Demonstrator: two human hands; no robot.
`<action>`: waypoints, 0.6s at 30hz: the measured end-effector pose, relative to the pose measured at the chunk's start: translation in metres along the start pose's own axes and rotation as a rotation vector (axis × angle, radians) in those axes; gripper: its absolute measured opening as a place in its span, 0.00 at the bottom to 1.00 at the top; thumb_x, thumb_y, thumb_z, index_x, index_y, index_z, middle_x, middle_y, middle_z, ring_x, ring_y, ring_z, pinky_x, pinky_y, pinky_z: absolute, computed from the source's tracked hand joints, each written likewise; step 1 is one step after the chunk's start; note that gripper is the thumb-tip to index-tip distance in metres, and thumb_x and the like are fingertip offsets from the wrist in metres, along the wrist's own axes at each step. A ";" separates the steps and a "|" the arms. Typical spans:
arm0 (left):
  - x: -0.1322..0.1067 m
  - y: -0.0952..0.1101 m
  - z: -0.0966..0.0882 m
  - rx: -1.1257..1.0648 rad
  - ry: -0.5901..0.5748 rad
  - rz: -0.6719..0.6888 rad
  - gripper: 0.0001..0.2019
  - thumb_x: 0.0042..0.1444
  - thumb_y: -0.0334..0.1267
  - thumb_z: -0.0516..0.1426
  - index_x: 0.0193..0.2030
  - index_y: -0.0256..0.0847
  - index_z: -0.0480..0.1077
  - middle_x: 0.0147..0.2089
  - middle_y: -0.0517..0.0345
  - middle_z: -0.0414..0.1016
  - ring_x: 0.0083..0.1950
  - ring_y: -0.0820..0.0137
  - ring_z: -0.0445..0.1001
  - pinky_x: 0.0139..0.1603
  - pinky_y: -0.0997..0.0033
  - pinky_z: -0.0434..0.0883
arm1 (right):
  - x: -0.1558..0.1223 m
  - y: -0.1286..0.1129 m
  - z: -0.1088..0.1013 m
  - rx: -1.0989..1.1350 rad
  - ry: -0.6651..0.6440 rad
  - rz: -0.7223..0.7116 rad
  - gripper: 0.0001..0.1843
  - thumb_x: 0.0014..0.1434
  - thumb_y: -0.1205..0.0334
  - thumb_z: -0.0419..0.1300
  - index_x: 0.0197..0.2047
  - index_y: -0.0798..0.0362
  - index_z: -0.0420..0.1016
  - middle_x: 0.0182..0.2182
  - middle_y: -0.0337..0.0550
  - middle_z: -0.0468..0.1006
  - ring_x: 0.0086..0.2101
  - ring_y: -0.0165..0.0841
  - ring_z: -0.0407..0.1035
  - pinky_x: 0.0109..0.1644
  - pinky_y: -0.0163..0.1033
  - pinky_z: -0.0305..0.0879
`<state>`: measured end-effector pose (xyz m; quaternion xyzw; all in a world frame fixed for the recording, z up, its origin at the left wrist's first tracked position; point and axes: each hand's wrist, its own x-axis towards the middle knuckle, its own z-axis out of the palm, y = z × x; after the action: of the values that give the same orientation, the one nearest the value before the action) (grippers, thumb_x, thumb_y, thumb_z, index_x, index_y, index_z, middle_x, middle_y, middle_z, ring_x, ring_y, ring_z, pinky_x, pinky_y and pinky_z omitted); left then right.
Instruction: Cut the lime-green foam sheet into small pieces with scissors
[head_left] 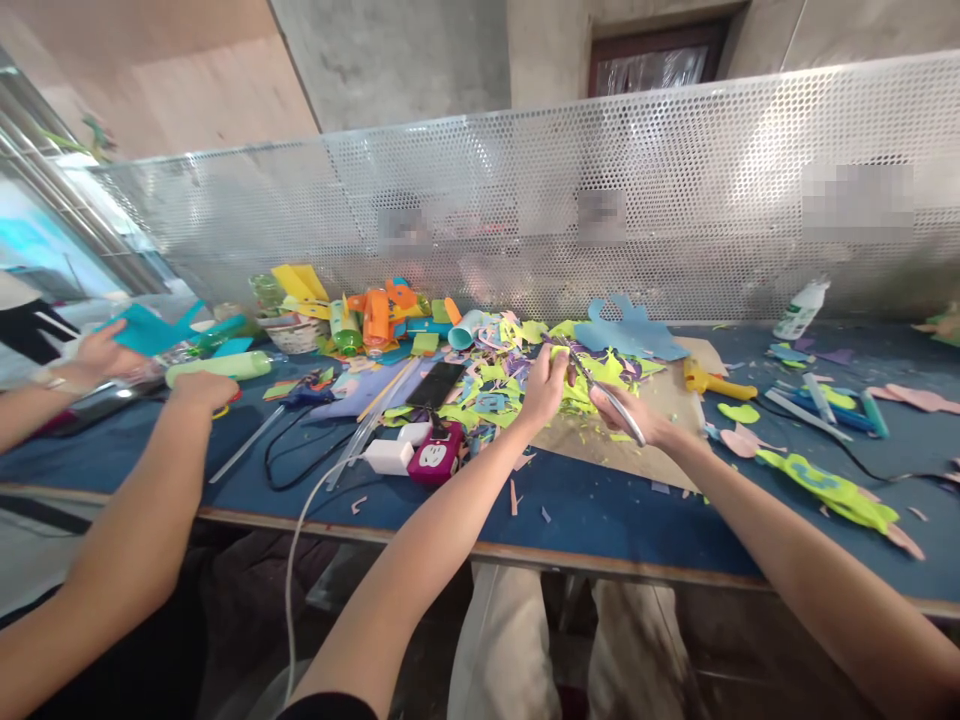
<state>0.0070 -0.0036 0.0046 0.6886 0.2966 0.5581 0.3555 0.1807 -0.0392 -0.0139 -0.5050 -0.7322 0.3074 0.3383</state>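
My left hand (pixel 541 388) is closed in a pinch on a yellow-green foam piece (pixel 592 378) above the blue table (pixel 600 510). My right hand (pixel 628 415) is wrapped round the handles of silver scissors (pixel 600 385), whose blades point up-left into that foam piece. Both hands hover over a brown cardboard sheet (pixel 660 400) littered with green scraps. A heap of coloured foam offcuts (pixel 495 360) lies just behind my left hand.
Another person's arms (pixel 135 500) reach in at the left, holding teal foam (pixel 150 328). A black phone (pixel 436 383), white charger (pixel 388 456), magenta plug (pixel 436 456), yellow glue gun (pixel 712 383), glue bottle (pixel 801 308) and foam shapes (pixel 825 488) sit on the table. A perforated metal screen (pixel 675 190) backs it.
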 end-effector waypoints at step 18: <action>0.000 0.000 -0.001 -0.081 -0.137 -0.049 0.14 0.68 0.49 0.50 0.35 0.43 0.57 0.26 0.64 0.61 0.28 0.73 0.63 0.36 0.70 0.62 | 0.001 0.010 -0.002 -0.005 -0.026 0.015 0.29 0.59 0.31 0.47 0.25 0.48 0.58 0.13 0.34 0.62 0.15 0.30 0.62 0.22 0.38 0.62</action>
<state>0.0063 -0.0036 0.0042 0.7027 0.2654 0.5125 0.4161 0.1870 -0.0348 -0.0200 -0.5071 -0.7337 0.3145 0.3250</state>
